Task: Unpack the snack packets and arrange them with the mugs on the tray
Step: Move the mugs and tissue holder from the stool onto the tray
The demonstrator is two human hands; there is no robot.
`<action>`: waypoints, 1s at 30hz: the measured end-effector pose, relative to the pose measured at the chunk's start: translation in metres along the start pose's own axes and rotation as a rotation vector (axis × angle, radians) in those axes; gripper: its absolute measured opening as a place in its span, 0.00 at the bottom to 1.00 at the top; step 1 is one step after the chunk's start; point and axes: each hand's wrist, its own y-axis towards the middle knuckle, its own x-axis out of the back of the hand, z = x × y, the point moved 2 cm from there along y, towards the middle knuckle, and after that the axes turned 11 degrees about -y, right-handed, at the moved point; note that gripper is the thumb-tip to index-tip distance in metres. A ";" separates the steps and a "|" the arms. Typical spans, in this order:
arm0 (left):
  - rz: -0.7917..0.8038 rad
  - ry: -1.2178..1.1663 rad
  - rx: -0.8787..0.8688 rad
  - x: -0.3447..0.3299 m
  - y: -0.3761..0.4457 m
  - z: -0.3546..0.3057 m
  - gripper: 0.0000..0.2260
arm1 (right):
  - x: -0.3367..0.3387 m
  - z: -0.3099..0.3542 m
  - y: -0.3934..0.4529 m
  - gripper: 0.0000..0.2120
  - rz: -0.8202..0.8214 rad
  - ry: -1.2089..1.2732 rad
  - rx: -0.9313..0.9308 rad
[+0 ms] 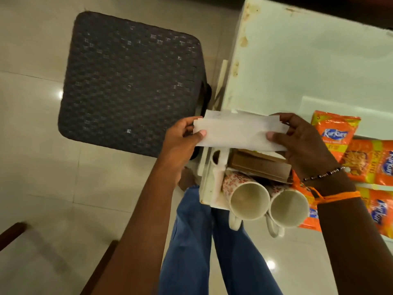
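I hold a folded white paper sheet (238, 130) stretched between both hands above the tray. My left hand (180, 137) pinches its left end and my right hand (302, 141) pinches its right end. Below it a white tray (209, 188) sits at the table's near corner. Two white mugs with red floral print, one on the left (247, 201) and one on the right (289, 208), stand on the tray, handles towards me. A brown cardboard piece (259, 167) lies behind the mugs. Orange snack packets (336, 133) lie on the table to the right, partly hidden by my right wrist.
The pale glass-topped table (308, 64) fills the upper right. A dark woven stool (131, 81) stands on the tiled floor to the left. My legs in blue jeans (202, 252) are below the tray. A brown wooden piece (10, 235) shows at bottom left.
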 end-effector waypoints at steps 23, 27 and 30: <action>-0.177 0.520 -0.295 -0.095 -0.048 0.047 0.19 | 0.080 -0.090 -0.052 0.09 -0.352 -0.350 -0.030; -0.098 0.554 -0.455 -0.130 -0.051 0.027 0.13 | 0.111 -0.096 -0.040 0.13 -0.503 -0.290 -0.156; -0.028 0.539 -0.453 -0.170 -0.041 0.018 0.11 | 0.128 -0.097 -0.028 0.16 -0.555 -0.306 -0.218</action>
